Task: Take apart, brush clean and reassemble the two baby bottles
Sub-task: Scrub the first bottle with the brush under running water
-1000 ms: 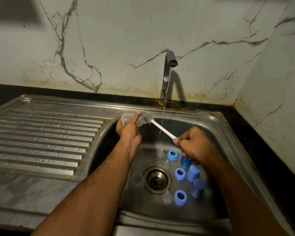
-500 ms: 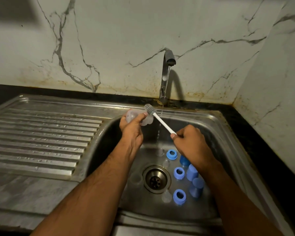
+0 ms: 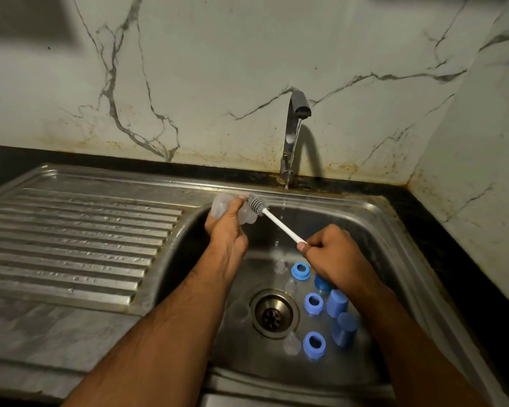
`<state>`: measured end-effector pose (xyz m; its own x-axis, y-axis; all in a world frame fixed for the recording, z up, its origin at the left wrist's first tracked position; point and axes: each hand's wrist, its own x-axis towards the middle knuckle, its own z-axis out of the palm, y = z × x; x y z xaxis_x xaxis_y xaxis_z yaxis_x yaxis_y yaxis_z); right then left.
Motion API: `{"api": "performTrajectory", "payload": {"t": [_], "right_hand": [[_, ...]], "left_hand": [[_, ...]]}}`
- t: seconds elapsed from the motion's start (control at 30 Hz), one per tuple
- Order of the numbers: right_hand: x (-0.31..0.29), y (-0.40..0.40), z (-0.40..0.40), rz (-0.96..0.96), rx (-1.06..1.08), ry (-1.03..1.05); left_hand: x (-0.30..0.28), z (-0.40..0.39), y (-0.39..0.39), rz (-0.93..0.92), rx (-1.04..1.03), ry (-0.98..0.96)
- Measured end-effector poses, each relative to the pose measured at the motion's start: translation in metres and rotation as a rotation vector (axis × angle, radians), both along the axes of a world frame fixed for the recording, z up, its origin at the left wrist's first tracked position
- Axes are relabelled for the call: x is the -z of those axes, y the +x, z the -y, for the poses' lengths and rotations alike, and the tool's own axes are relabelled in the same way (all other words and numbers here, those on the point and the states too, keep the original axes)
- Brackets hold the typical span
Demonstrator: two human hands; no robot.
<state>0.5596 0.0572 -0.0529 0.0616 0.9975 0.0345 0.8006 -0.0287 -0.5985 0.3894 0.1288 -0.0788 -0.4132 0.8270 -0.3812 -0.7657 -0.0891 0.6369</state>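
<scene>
Two hands raised over the sink (image 3: 394, 218): left hand (image 3: 227, 227) curled round a clear bottle (image 3: 222, 204) near the basin's left rim, right hand (image 3: 332, 251) fisted on the brush (image 3: 272, 220) handle, bristles touching the bottle. Blue rings (image 3: 300, 270) lie by the drain (image 3: 274, 314).

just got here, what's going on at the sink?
A person is brushing a clear bottle over the sink. The left hand holds the bottle; the right hand grips the brush, bristle head at the bottle's mouth. The tap is running. Three blue rings and blue caps lie by the drain, not yet reassembled.
</scene>
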Motion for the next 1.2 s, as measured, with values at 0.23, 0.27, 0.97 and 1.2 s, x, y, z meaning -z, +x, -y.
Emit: {"api": "performTrajectory", "payload": {"t": [0.23, 0.27, 0.97, 1.2], "right_hand": [[0.004, -0.003, -0.002, -0.001, 0.023, 0.039], [0.004, -0.002, -0.002, 0.001, 0.02, 0.036], [0.001, -0.003, 0.0, 0.0, 0.024, 0.072], [-0.005, 0.004, -0.001, -0.089, -0.014, -0.071]], "left_hand": [[-0.003, 0.002, 0.007, -0.08, 0.097, 0.006], [-0.003, 0.002, 0.006, -0.075, 0.085, 0.0], [-0.004, 0.002, 0.013, -0.12, 0.112, 0.049], [-0.006, -0.004, -0.006, 0.024, -0.025, 0.047]]}}
